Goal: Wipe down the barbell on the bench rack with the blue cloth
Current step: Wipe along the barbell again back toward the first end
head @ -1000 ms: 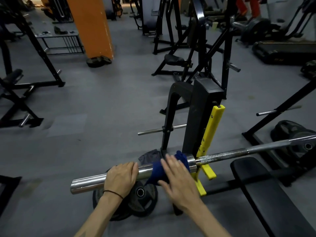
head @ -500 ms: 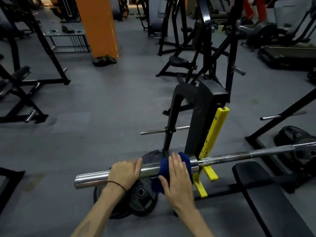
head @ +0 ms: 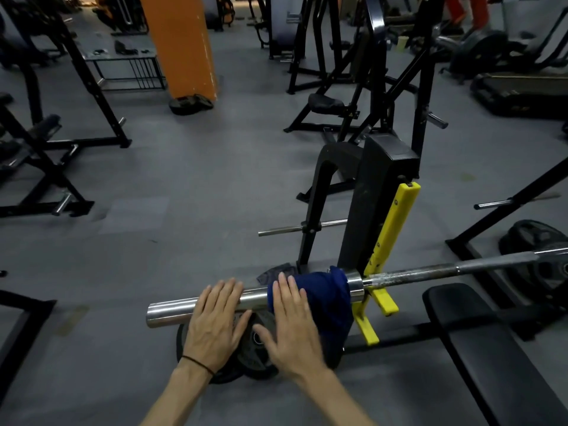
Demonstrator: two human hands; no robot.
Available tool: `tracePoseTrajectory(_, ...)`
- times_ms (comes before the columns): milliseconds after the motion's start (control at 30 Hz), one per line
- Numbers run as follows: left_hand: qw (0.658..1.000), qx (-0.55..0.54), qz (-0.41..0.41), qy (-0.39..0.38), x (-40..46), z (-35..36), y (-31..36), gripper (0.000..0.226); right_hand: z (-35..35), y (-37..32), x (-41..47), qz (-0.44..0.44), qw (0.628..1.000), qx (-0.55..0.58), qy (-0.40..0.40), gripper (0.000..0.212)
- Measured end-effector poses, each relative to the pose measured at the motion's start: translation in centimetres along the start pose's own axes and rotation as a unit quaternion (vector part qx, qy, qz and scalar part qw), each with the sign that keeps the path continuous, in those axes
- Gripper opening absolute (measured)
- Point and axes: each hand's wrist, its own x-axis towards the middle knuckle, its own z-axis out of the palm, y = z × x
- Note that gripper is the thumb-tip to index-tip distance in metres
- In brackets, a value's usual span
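You're mid-wipe on the barbell (head: 196,307) sleeve: right hand (head: 290,327) flat, pressing the blue cloth (head: 325,296); left hand (head: 215,324) spread, steadying; next likely work the cloth along it

barbell (head: 430,273) cut off at right edge; blue cloth (head: 325,290) hiding its sleeve

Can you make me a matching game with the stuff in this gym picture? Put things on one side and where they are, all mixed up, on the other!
Things:
1. blue cloth
2. left hand
3. weight plates
4. yellow rack piece

Places:
A. flat on the bare shiny end of the barbell
B. on the floor under the bar
C. draped over the bar, under the right hand
D. standing beside the black post, holding up the bar

Pairs: 1-C, 2-A, 3-B, 4-D
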Motion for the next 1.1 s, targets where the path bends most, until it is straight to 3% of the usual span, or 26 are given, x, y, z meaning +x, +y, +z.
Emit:
tracePoseTrajectory(67,1.0,-0.003,0.006,-0.008,-0.1,-0.3,-0.1,0.057,-1.2,3.5,-0.2,-0.055,0.996,-0.062,0.02,0.074)
tracePoseTrajectory(133,1.0,-0.002,0.003,-0.009,-0.1,-0.5,-0.1,0.057,-2.3,5.8,-0.5,0.011,0.996,-0.043,0.072,0.069)
tracePoseTrajectory(233,0.999,-0.018,-0.023,-0.024,0.2,-0.5,0.3,0.057,-1.0,2.8,-0.1,0.122,0.987,0.04,0.097,0.073)
tracePoseTrajectory(300,0.998,-0.029,-0.033,-0.033,0.5,-0.5,0.5,0.058,-0.1,0.6,0.2,0.046,0.998,0.028,0.038,0.076)
tracePoseTrajectory(400,0.999,-0.029,-0.027,-0.037,0.6,-0.8,0.3,0.058,-2.1,4.4,1.4,-0.087,0.992,-0.089,-0.003,0.072)
tracePoseTrajectory(467,0.998,-0.022,-0.027,-0.045,0.5,-0.8,0.2,0.058,-3.3,6.7,1.3,-0.038,0.995,-0.09,0.029,0.07)
tracePoseTrajectory(567,0.998,-0.019,-0.038,-0.046,0.5,-0.7,0.5,0.059,-1.5,3.8,0.7,0.077,0.996,-0.016,0.05,0.077)
tracePoseTrajectory(633,0.998,-0.02,-0.039,-0.044,0.7,-0.7,0.5,0.06,-0.2,1.1,0.4,0.025,0.999,-0.01,0.016,0.082)
tracePoseTrajectory(733,0.998,-0.006,-0.034,-0.048,0.8,-0.6,0.3,0.06,-1.8,3.8,1.3,-0.084,0.993,-0.079,-0.011,0.076)
tracePoseTrajectory(833,0.997,-0.005,-0.039,-0.062,0.6,-0.6,0.4,0.06,-3.1,6.4,0.8,0.01,0.998,-0.052,0.037,0.071)
tracePoseTrajectory(933,0.997,-0.009,-0.036,-0.068,0.9,-0.5,0.3,0.061,-1.0,2.3,0.3,0.096,0.993,0.011,0.071,0.077)
tracePoseTrajectory(1033,0.997,-0.008,-0.022,-0.068,1.2,-0.6,-0.1,0.059,-0.3,0.9,0.1,-0.015,1.0,-0.023,0.014,0.079)
tracePoseTrajectory(1100,0.997,-0.007,-0.024,-0.073,1.5,-1.0,-0.1,0.058,-1.6,3.8,0.4,-0.048,0.996,-0.072,0.025,0.074)
